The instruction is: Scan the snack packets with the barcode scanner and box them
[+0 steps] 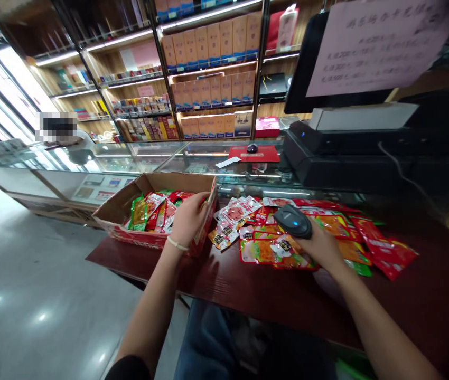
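My right hand (319,245) is closed around a dark handheld barcode scanner (293,220) with a small blue light. Beneath the scanner, colourful snack packets (262,250) lie spread over the brown counter. My left hand (190,215), with a pale band at the wrist, is at the right wall of an open cardboard box (109,211). Its fingers are mostly hidden, so I cannot tell whether they grip anything. More packets (153,211) in red, green and white fill part of the box. Between box and scanner, smaller white and orange sachets (228,221) are piled loosely.
A monitor (301,68) with a pink paper sheet stands at the back right above black equipment (307,153). A mouse (252,149) rests on a red mat behind the packets. Glass display counters (141,155) run behind, with a person (80,148) at the far left.
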